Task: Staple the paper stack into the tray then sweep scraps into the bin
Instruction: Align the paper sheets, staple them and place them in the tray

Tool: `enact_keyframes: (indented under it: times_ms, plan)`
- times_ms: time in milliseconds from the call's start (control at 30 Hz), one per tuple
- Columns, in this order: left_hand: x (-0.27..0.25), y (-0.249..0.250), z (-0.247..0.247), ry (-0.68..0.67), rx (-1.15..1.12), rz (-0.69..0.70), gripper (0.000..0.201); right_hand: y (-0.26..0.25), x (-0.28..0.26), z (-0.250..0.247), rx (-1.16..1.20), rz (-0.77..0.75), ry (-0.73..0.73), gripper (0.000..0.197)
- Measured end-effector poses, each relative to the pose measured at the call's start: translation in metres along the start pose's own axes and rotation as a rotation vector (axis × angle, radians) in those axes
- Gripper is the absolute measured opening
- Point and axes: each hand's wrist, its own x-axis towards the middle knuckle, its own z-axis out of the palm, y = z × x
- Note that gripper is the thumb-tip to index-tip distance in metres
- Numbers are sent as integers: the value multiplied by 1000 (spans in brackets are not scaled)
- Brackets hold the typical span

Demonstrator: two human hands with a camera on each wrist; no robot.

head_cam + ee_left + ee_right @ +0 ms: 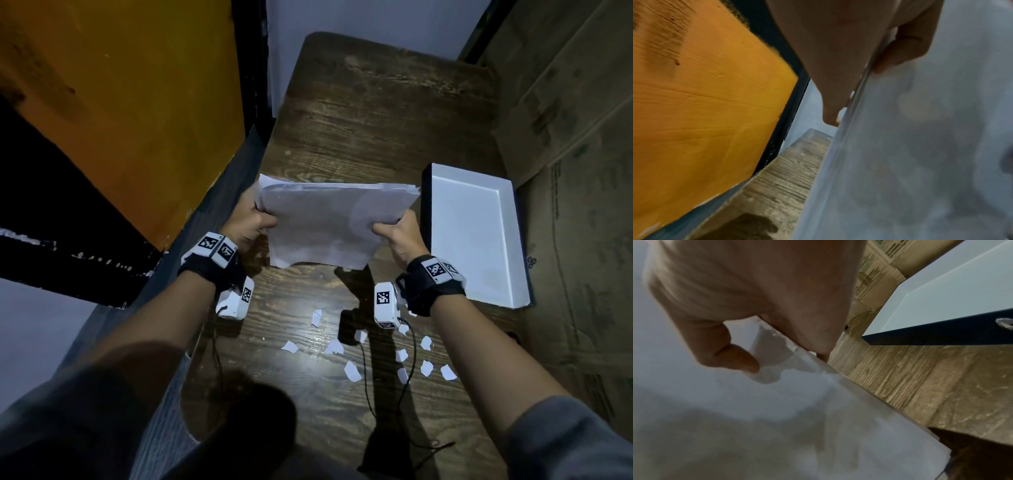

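Observation:
A white paper stack is held upright above the dark wooden table, its lower edge near the tabletop. My left hand grips the stack's left edge, thumb on the near face. My right hand grips the right edge the same way. In the left wrist view the thumb presses the paper stack; in the right wrist view the thumb pinches the paper stack. A white tray with dark outer walls lies right of the stack. Several white paper scraps lie near me. A dark object lies among them, maybe the stapler.
An orange wooden panel stands to the left of the table. Cardboard boxes line the right side, close behind the tray. Black cables trail from the wrist cameras across the near table. No bin is in view.

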Motion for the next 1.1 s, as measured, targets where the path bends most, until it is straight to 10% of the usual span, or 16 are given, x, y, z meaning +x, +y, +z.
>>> enact_keyframes:
  times_ms: [167,267,367,467,567,667,800,933,1100]
  plan:
    - [4,-3,-3,-61,-25,-19,53,-2,4,8,-54,17,27,34]
    - [5,23,-13,121,-11,119,57,-19,13,-2,-172,-32,71,24]
    - [5,58,-15,147,408,351,80,-45,20,-9,-311,-132,-61,18]
    - [13,65,7,-109,844,238,90,-64,22,2,-462,-211,-228,18]
    - [21,50,21,-89,687,182,27,-67,24,8,-599,-286,-283,16]
    - [21,35,12,-21,580,108,10,-53,25,-9,-642,-267,-207,14]
    - [14,26,-21,90,421,17,23,-16,27,-66,-857,-8,47,64]
    - [3,22,-43,161,266,-29,27,16,18,-90,-245,171,58,101]
    - [-4,5,-30,233,135,-81,28,23,19,-59,-117,167,15,69]
